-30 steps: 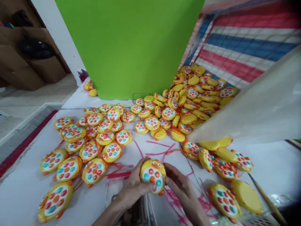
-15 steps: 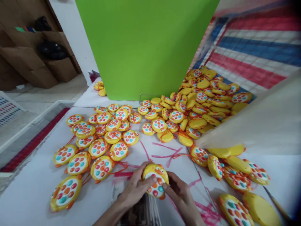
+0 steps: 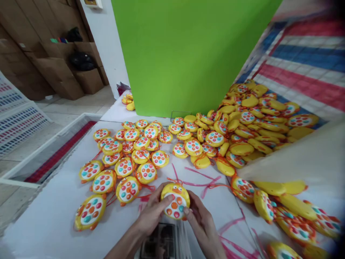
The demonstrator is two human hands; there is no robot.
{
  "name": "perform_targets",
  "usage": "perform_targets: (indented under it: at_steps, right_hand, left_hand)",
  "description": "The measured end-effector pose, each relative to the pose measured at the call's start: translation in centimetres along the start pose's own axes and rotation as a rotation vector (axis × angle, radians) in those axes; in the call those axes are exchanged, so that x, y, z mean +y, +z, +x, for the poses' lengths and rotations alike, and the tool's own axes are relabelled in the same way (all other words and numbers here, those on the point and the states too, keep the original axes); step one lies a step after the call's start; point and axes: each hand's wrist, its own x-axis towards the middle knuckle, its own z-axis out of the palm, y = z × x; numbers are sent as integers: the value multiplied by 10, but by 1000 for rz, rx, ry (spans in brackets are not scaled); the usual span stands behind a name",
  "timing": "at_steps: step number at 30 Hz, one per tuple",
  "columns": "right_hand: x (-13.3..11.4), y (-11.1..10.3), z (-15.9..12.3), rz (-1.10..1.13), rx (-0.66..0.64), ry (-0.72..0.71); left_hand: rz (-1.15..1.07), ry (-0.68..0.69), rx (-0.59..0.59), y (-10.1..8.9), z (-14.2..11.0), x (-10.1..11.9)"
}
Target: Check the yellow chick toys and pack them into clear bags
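Between my two hands, near the front edge, is a yellow duck-shaped toy (image 3: pixel 175 201) with a white belly of pink, teal and orange round buttons. My left hand (image 3: pixel 154 212) grips its left side, thumb lying on the buttons. On its lower right edge, the fingers and thumb of my right hand (image 3: pixel 201 219) close around it. The toy's face points away from me, and an orange cord shows at its top. Below my hands lies a stack of clear plastic packets (image 3: pixel 164 239), partly covered by my arms.
Matching duck toys (image 3: pixel 128 165) lie spread to the left, buttons up. A larger heap (image 3: pixel 242 126) fills the right, beside a striped sheet (image 3: pixel 304 72). Pink ribbon strips (image 3: pixel 199 183) lie on the white table (image 3: pixel 51 216). A green panel (image 3: pixel 183 54) stands behind.
My view has swung left, so the scene sits further right. Both hands still hold the duck toy, which has turned slightly and now faces more squarely up.
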Motion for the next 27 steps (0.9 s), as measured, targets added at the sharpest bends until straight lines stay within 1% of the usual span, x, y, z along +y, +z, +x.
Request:
perform_targets:
  at_steps: [2, 4, 8, 11, 13, 14, 17, 19, 21, 23, 24, 25, 26, 27]
  right_hand:
    - [-1, 2, 5, -18, 6, 17]
    - [-3, 3, 10, -54, 12, 47]
    - [-1, 7, 14, -59, 60, 68]
    - [7, 13, 12, -28, 3, 55]
    - [13, 16, 10, -14, -3, 39]
    - [15, 16, 9, -11, 8, 31]
    - [21, 12, 5, -71, 33, 6]
    - [26, 4, 1, -205, 8, -9]
    - [31, -6, -2, -374, -21, -57]
    - [36, -14, -2, -537, -39, -130]
    - [38, -17, -1, -606, -35, -179]
    - [39, -19, 1, -668, -24, -231]
    - [39, -19, 5, -723, -22, -281]
    - [39, -19, 10, -775, -30, -332]
  left_hand:
    - [25, 3, 25, -1, -3, -3]
    - [106, -11, 45, -1, -6, -6]
    - [278, -23, 40, -3, -14, -9]
    - [358, -39, 99, -4, -20, -11]
    - [355, -52, 138, -6, -20, -9]
    - [331, -36, 148, -7, -19, -7]
    - [209, 36, 199, -14, -6, 8]
    - [123, 105, 290, -22, 7, 29]
    - [55, 198, 381, -32, 20, 55]
    - [28, 270, 422, -42, 23, 78]
    - [26, 305, 448, -45, 20, 84]
    - [54, 334, 482, -47, 15, 86]
    - [119, 353, 512, -49, 6, 83]
    - [218, 359, 526, -49, -3, 74]
